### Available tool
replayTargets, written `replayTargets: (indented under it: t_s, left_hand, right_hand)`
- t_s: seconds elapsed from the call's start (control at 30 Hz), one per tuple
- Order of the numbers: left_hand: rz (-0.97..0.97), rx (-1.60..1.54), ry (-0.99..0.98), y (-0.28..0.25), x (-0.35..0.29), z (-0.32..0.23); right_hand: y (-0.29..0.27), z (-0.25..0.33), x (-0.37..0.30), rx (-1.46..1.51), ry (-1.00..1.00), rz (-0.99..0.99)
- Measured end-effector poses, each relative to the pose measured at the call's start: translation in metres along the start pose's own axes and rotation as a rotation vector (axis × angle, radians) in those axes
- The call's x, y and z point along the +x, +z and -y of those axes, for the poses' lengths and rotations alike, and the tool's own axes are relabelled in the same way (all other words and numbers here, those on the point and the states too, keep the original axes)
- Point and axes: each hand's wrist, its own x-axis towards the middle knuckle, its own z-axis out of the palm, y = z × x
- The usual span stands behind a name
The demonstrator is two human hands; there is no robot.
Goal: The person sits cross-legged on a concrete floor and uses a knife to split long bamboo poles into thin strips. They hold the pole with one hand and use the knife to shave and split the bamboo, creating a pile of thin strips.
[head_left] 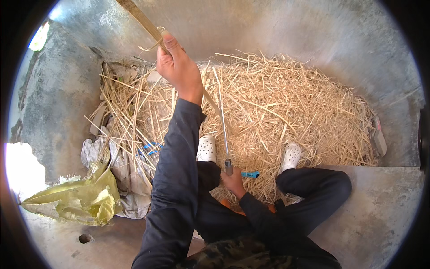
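I've L hand (178,67) clamped on long, flat tan wooden strip (141,20), R hand (233,181) clamped on slim metal knife (225,143) w/ grey cyl. handle (229,167). Crumpled yellow sack (87,204) lies nr grey concrete ledge (116,242)'s far L corner.

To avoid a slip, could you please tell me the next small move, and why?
I would probably steady the flat wooden strip before moving the long-bladed knife: the left hand grips the strip, while its lower part appears to cross the blade held in the right hand; contact is unclear.
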Motion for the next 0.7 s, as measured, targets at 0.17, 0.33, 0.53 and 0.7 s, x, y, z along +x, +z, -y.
replayTargets:
  t_s: [0.17,0.33,0.53,0.7]
  left_hand:
    - [-0.074,-0.010,-0.029,0.002,0.001,-0.002]
    - [0.014,-0.163,-0.183,-0.008,-0.001,-0.005]
    - [0.386,-0.218,-0.164,-0.014,-0.004,-0.005]
    - [0.452,-0.231,-0.318,-0.033,-0.031,0.035]
  right_hand:
    - [-0.004,-0.080,0.017,-0.070,0.203,-0.065]
    - [-0.023,-0.056,0.004,0.270,0.575,0.025]
    - [-0.026,0.050,0.002,0.497,0.395,0.231]
    - [-0.005,0.105,-0.017,0.635,0.327,0.286]
